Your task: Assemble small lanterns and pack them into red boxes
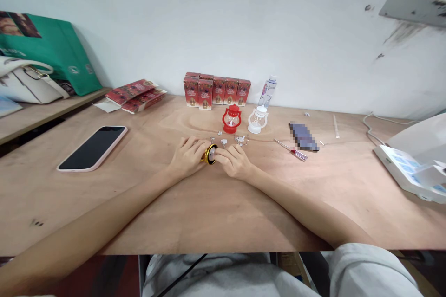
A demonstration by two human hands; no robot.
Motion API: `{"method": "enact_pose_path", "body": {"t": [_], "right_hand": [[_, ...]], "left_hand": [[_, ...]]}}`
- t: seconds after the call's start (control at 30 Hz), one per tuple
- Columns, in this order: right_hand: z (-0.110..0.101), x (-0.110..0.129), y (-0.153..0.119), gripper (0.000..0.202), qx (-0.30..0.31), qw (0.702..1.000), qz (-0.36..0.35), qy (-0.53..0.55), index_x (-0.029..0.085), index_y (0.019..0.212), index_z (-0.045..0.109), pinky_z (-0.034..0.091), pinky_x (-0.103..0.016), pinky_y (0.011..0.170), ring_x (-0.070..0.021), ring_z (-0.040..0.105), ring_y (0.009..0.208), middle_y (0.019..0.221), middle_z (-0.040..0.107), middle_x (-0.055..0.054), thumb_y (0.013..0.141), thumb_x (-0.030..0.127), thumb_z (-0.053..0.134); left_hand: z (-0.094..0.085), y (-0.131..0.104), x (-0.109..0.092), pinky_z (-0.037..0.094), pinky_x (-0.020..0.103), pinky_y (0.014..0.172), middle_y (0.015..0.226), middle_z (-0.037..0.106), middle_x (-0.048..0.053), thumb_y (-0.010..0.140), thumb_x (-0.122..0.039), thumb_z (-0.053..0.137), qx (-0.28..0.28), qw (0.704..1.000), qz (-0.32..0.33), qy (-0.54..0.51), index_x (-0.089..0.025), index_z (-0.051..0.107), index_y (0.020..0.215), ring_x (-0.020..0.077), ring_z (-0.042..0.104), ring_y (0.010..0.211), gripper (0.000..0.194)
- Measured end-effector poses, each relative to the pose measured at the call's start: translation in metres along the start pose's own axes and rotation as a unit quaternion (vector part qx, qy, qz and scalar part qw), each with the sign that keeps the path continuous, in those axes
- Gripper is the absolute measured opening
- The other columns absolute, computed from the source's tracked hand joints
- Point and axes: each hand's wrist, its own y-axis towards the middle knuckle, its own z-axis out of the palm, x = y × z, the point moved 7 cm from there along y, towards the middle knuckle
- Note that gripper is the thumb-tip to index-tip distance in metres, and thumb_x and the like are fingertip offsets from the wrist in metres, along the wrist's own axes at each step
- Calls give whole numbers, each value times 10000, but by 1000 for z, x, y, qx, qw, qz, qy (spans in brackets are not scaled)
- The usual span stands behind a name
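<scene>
Two standing lanterns (230, 128), one gold piece (211, 154), seven upright boxes (219, 91), one bottle (267, 92), one screwdriver (298, 154).

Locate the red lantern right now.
In the head view, the red lantern stands just right of center, immediately left of the white lantern, in front of the red boxes and beyond the right hand.

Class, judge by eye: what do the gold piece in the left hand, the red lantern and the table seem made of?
Gold piece: metal or metal-coated plastic; its glossy rim catches highlights.
Red lantern: probably smooth plastic, evenly red, with a see-through middle.
Table: matte wood, perhaps plywood; swirling grain shows.
</scene>
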Motion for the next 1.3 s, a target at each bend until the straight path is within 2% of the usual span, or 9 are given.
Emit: {"method": "enact_pose_path", "body": {"t": [0.23,0.43,0.63,0.8,0.9,1.0,1.07,1.13,1.3], "right_hand": [[-9,-3,2,152,-65,997,5,45,198,973,503,301,-302,645,-130,477,673,938,675,-39,929,142,369],[-9,-12,4,88,-64,989,54,118,201,952,490,346,-290,656,-133,518,692,823,649,-27,914,156,426],[-5,-36,0,133,-76,959,219,164,172,992,487,412,-329,748,-184,548,845,912,617,-91,908,263,439],[16,-54,-9,257,65,927,355,105,144,1087,518,379,-371,821,-232,517,944,1035,617,-116,861,150,396],[27,-51,-9,389,161,922,340,90,137,1197,486,359,-386,862,-257,471,1058,1131,606,-117,818,106,405],[30,-47,-7,444,198,924,317,78,134,1247,459,348,-384,893,-254,443,1106,1167,597,-119,807,102,413],[31,-45,-6,456,207,926,309,69,126,1255,456,345,-383,901,-257,433,1115,1192,580,-127,800,104,420],[30,-44,-5,447,211,927,305,59,114,1239,471,346,-385,897,-266,437,1095,1190,572,-134,794,109,426],[31,-44,-5,400,211,924,317,37,89,1191,495,354,-392,885,-278,439,1054,1151,566,-142,800,126,425]], "left_hand": [[-1,-1,-9,321,329,642,902,705,46,787,-173,531,-12,998,59,22,-174,567,1014,195,565,789,230],[-1,-3,-9,318,331,650,914,706,39,788,-165,536,-10,998,63,14,-185,557,1048,188,562,796,262],[0,-1,1,327,341,702,934,690,59,804,-234,557,-7,1000,6,-19,-163,538,1027,204,553,838,234],[5,-1,16,313,344,677,917,663,80,798,-254,557,28,997,-72,-16,-159,544,1031,232,548,846,252],[10,-3,20,318,353,681,930,653,88,787,-268,569,52,993,-105,-17,-172,549,1042,252,549,870,273],[16,-6,27,344,372,711,947,648,92,777,-310,592,70,988,-135,-33,-187,551,1042,263,563,896,295],[18,-8,45,374,392,740,946,645,91,755,-359,622,59,979,-187,-58,-186,545,1025,271,573,906,330],[12,-15,81,413,406,764,944,636,84,722,-415,650,-8,951,-292,-102,-171,518,1020,259,581,895,407],[-13,-59,196,485,302,733,964,578,16,688,-322,674,-206,791,-522,-243,-162,409,966,118,537,824,416]]}}
